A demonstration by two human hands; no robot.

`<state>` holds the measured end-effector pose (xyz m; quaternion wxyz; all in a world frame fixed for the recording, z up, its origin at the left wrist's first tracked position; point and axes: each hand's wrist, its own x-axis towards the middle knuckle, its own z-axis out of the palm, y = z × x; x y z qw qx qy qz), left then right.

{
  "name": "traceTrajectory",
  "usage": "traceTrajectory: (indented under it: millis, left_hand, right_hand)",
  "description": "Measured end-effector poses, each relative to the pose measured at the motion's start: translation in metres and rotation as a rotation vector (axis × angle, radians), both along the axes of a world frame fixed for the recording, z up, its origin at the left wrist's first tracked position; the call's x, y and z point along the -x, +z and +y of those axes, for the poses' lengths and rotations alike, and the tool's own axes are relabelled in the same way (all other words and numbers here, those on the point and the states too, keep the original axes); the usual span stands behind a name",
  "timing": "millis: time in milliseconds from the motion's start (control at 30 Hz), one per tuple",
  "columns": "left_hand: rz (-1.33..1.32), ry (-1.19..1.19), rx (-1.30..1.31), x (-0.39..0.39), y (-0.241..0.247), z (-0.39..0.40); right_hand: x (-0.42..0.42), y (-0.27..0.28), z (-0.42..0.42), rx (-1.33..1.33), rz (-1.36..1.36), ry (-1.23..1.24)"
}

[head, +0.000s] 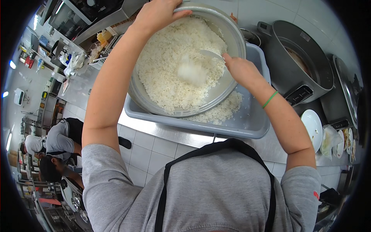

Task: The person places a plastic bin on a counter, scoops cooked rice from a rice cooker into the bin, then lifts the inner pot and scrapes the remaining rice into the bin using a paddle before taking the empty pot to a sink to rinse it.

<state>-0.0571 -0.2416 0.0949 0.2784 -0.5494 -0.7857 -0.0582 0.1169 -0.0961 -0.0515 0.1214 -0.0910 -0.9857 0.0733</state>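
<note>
A large round metal pot [239,43] full of cooked white rice [168,58] is tilted over a grey-blue plastic tub [185,123]. My left hand [158,14] grips the pot's far rim at the upper left. In my right hand [240,69] is a pale rice paddle [211,54], held over the rice inside the pot. A blurred white clump of rice shows near the middle of the pot. More rice [223,111] lies in the tub below the pot's lower right rim.
A dark rice cooker [301,62] stands open to the right, with another cooker beyond it. White plates [312,130] and a plastic bag [330,139] are on the steel counter [162,131]. A basket of bottles [101,55] is at upper left. People [59,139] work behind at left.
</note>
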Motion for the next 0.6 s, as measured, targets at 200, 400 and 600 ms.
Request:
traceTrajectory:
  millis: [200, 400, 600]
  left_hand:
    - [0.013, -0.001, -0.024, 0.002, -0.005, -0.004]
    - [0.032, -0.007, -0.008, -0.007, -0.001, -0.004]
    - [0.091, -0.069, -0.045, -0.012, -0.002, 0.0]
  right_hand:
    - [0.024, 0.016, 0.013, 0.031, 0.296, -0.144]
    - [0.086, 0.034, -0.004, 0.101, 0.138, -0.272]
    - [0.108, 0.041, 0.007, -0.136, 0.159, -0.119]
